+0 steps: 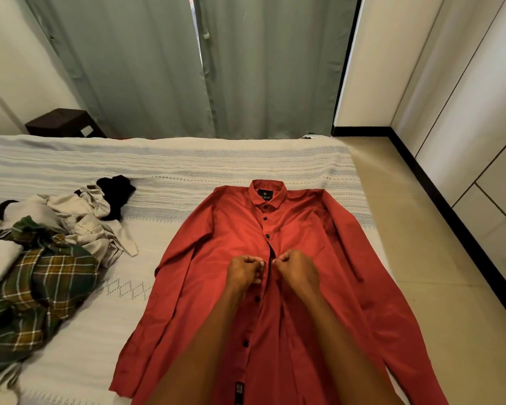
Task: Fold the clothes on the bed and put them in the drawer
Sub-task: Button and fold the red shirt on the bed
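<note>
A red shirt lies flat, front up, on the bed, collar toward the far edge and sleeves spread along both sides. A black label inside the collar carries pale lettering too small to read; a second small black tag sits on the placket near the hem.

Both forearms extend over the lower half of the shirt. The left hand and right hand meet at the mid-chest placket, fingers curled, each pinching one edge of the fabric at a dark button.

The shirt fabric is smooth with a slight sheen. The bed cover is pale, woven, with fine striped and diamond patterns. A crumpled pile of clothes lies well to the left: green-and-yellow plaid, beige and black pieces.
</note>
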Demonstrator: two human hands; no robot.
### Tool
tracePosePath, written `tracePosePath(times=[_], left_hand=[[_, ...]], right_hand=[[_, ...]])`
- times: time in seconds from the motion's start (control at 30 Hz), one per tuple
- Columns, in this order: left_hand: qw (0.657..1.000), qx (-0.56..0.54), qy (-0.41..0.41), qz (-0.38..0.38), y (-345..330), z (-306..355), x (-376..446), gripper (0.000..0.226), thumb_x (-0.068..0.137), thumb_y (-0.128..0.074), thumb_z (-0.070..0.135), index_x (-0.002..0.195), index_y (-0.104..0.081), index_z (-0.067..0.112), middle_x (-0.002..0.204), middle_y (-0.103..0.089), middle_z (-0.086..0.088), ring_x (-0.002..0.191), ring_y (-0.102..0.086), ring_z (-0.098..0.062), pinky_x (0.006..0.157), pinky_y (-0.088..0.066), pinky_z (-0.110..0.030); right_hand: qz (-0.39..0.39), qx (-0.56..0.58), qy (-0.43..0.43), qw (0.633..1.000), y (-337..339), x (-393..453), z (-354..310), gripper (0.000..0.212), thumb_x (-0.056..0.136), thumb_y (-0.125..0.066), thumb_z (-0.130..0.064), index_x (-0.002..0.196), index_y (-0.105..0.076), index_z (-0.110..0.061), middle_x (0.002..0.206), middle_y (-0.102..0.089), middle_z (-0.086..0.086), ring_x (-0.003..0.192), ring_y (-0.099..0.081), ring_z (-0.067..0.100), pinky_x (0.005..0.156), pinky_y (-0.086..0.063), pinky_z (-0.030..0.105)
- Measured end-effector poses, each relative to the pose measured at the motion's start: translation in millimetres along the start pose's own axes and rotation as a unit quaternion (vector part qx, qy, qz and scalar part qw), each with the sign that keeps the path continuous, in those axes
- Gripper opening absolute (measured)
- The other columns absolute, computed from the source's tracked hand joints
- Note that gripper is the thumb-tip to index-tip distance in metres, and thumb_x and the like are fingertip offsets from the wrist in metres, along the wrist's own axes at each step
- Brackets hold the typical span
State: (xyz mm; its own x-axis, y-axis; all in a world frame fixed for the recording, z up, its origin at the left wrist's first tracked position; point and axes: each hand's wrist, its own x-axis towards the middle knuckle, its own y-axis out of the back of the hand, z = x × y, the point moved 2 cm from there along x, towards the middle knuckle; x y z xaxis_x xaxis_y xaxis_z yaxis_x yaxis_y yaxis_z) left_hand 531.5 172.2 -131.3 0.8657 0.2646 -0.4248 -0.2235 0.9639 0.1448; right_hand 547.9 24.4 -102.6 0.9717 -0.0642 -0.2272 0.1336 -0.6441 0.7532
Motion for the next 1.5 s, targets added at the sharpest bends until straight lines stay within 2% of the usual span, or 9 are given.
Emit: tracePosePath(times=[0.1,0.17,0.27,0.53,0.7,0.9,1.1,1.3,1.5], left_hand=[[1.000,0.018,-0.005,-0.005,0,2,0,0.024,0.093,-0.059,-0.003,0.074,-0.063,0.012,0.052,-0.057,0.003,0.038,-0.047,-0.001,0.039,-0.044,-0.017],[0.999,0.031,-0.009,-0.008,0,5,-1,0.026,0.093,-0.058,-0.003,0.074,-0.063,0.013,0.053,-0.056,0.001,0.037,-0.047,-0.001,0.039,-0.043,-0.017],[0.999,0.049,-0.011,-0.019,1,8,2,0.027,0.095,-0.055,-0.003,0.075,-0.063,0.014,0.056,-0.055,-0.002,0.036,-0.046,0.000,0.038,-0.043,-0.017],[0.999,0.023,0.003,-0.031,0,4,4,0.023,0.094,-0.059,-0.002,0.077,-0.064,0.011,0.056,-0.057,-0.001,0.038,-0.050,0.000,0.040,-0.045,-0.017],[1.000,0.000,0.002,-0.025,1,3,5,0.022,0.094,-0.057,-0.005,0.078,-0.063,0.009,0.054,-0.057,-0.002,0.038,-0.050,-0.001,0.039,-0.045,-0.017],[0.999,-0.032,0.018,-0.007,2,2,4,0.023,0.088,-0.061,-0.009,0.090,-0.050,0.011,0.065,-0.059,-0.008,0.041,-0.051,-0.009,0.039,-0.044,-0.022],[0.999,0.029,0.007,-0.034,6,4,5,0.025,0.091,-0.056,-0.003,0.090,-0.042,0.018,0.061,-0.057,-0.007,0.038,-0.050,-0.013,0.039,-0.033,-0.019],[0.998,0.045,-0.009,-0.039,7,5,16,0.034,0.085,-0.057,-0.013,0.081,-0.042,0.017,0.050,-0.055,-0.001,0.043,-0.050,-0.017,0.054,-0.041,-0.028],[0.999,0.017,-0.031,-0.038,8,11,9,0.030,0.090,-0.052,-0.013,0.087,-0.040,0.014,0.064,-0.053,-0.010,0.042,-0.052,-0.009,0.041,-0.044,-0.020]], right_hand=[[-0.001,0.039,-0.004,0.999,-2,-1,-1,0.015,0.079,-0.065,-0.038,0.071,-0.067,-0.026,0.090,-0.075,0.004,0.094,-0.069,0.030,0.073,-0.051,0.033],[-0.007,0.048,0.002,0.999,-5,-4,-5,0.012,0.080,-0.065,-0.036,0.083,-0.073,-0.027,0.096,-0.076,0.002,0.098,-0.069,0.028,0.075,-0.051,0.033],[-0.003,0.064,0.031,0.997,-12,-7,-8,0.016,0.084,-0.067,-0.038,0.096,-0.074,-0.030,0.101,-0.075,-0.003,0.100,-0.069,0.023,0.078,-0.054,0.035],[0.042,0.013,0.076,0.996,-21,-14,-4,0.018,0.090,-0.061,-0.032,0.103,-0.071,-0.024,0.105,-0.073,0.002,0.103,-0.065,0.028,0.077,-0.048,0.037],[0.040,0.042,0.083,0.995,-26,-13,0,0.018,0.089,-0.063,-0.037,0.101,-0.072,-0.028,0.104,-0.074,-0.005,0.101,-0.067,0.023,0.076,-0.050,0.036],[0.001,0.038,0.127,0.991,-21,-3,11,0.020,0.091,-0.058,-0.040,0.104,-0.072,-0.035,0.102,-0.075,-0.008,0.098,-0.069,0.021,0.077,-0.054,0.037],[-0.015,0.012,0.196,0.980,-17,4,14,0.018,0.088,-0.065,-0.036,0.105,-0.070,-0.034,0.106,-0.072,-0.012,0.100,-0.067,0.014,0.079,-0.052,0.034],[0.033,-0.032,0.273,0.961,-22,2,17,0.019,0.089,-0.063,-0.040,0.104,-0.068,-0.030,0.102,-0.072,-0.008,0.094,-0.066,0.018,0.076,-0.050,0.035],[0.073,-0.059,0.324,0.941,-27,4,14,0.037,0.089,-0.044,-0.047,0.103,-0.069,-0.024,0.097,-0.069,-0.006,0.092,-0.063,0.022,0.073,-0.050,0.037]])
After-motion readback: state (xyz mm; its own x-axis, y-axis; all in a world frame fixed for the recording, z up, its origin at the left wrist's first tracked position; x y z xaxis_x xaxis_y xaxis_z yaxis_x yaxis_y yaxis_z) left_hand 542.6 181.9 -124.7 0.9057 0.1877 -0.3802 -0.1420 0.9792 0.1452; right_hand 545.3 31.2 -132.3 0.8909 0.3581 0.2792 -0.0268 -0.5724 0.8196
